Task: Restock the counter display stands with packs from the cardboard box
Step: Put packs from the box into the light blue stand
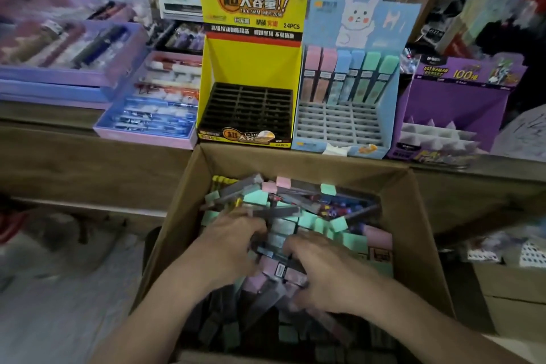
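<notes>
An open cardboard box (419,233) below the counter is full of slim packs (301,210) in pink, mint, blue and grey. Both my hands are down in the pile. My left hand (233,242) curls its fingers over some packs at the middle. My right hand (322,272) grips a bunch of pink and grey packs beside it. On the counter stand a yellow display stand (251,62) with bare black slots, a light blue rabbit stand (354,83) with one back row of packs, and a purple stand (455,103).
Lilac trays of pens (147,100) lie on the counter at the left. Shelves of stationery rise behind the stands. Another cardboard box (511,298) sits at the lower right. Grey floor shows to the left of the box.
</notes>
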### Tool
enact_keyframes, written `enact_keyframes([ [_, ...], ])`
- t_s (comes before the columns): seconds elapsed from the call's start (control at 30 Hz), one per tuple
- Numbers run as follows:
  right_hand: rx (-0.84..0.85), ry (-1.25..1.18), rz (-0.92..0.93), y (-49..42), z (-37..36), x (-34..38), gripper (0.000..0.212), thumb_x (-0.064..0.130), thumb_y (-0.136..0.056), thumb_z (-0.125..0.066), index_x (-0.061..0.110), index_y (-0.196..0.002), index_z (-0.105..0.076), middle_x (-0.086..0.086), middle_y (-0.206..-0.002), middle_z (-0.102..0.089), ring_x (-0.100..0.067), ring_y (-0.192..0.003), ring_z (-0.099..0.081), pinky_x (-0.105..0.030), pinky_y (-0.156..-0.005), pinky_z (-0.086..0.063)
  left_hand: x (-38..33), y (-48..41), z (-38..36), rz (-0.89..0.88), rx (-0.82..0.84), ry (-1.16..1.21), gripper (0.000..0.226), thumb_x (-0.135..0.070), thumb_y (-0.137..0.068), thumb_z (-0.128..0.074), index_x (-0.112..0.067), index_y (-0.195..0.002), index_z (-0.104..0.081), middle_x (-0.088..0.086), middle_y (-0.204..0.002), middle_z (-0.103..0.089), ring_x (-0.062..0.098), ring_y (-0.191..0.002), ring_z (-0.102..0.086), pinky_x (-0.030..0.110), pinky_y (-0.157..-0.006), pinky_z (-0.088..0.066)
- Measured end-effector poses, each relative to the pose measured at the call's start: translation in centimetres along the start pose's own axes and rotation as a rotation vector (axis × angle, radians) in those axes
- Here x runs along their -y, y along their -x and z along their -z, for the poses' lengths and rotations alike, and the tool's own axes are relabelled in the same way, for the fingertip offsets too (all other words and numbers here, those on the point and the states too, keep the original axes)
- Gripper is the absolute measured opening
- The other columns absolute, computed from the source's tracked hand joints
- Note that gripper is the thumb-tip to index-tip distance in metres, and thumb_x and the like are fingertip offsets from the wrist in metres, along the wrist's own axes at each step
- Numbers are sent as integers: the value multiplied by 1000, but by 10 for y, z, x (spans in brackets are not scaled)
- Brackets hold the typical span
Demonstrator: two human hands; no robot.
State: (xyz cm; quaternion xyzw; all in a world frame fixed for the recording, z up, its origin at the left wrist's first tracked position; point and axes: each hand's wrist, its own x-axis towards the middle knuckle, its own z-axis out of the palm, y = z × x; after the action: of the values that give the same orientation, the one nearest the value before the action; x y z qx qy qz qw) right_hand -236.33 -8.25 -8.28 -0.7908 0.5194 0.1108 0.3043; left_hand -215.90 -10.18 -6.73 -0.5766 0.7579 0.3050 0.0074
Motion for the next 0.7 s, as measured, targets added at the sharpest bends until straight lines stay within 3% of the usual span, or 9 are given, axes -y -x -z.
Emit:
enact_keyframes([
  [0.13,-54,19,16,-1,-8,0,56,30,-76,-87,28,-119,-52,5,-117,-54,-17,-107,-53,-31,-75,-43,0,0,-3,-10,51,-14,39,-33,-67,-85,-40,-94,-57,-14,-100,-51,12,-107,-48,25,-83,-42],
  [0.3,-38,-63,-2,-3,-7,-3,54,38,-74,-88,29,-114,-53,6,-111,-56,-17,-97,-56,-30,-67,-45,0,-1,-7,-34,4,-153,39,-30,-78,-79,-39,-91,-44,-14,-102,-44,14,-114,-44,32,-96,-38],
  [0.37,-34,-86,2,-3,-6,-3,49,41,-75,-86,30,-111,-54,9,-107,-55,-16,-94,-56,-26,-63,-42,3,-2,-6,-27,-10,-145,31,-29,-80,-78,-34,-92,-50,-13,-103,-49,14,-113,-46,31,-94,-38],
  [0.53,-35,-170,-22,-3,-6,-5,36,43,-74,-80,29,-99,-58,9,-97,-56,-15,-86,-57,-36,-68,-50,3,-6,-5,7,17,-133,24,-22,-82,-77,-33,-99,-64,-11,-107,-52,12,-112,-47,27,-97,-39],
  [0.63,-28,-331,-55,-2,-3,-8,27,42,-77,-76,29,-92,-58,7,-87,-58,-12,-76,-58,-31,-59,-44,2,-7,-4,32,48,-77,22,-24,-79,-77,-34,-91,-61,-9,-107,-53,13,-108,-48,25,-89,-43],
  [0.7,-35,-407,-68,-1,2,-10,23,42,-79,-73,31,-91,-57,9,-85,-57,-7,-72,-55,-27,-59,-40,3,-6,-2,28,58,9,19,-25,-78,-77,-32,-85,-61,-12,-99,-55,6,-98,-52,20,-76,-43],
])
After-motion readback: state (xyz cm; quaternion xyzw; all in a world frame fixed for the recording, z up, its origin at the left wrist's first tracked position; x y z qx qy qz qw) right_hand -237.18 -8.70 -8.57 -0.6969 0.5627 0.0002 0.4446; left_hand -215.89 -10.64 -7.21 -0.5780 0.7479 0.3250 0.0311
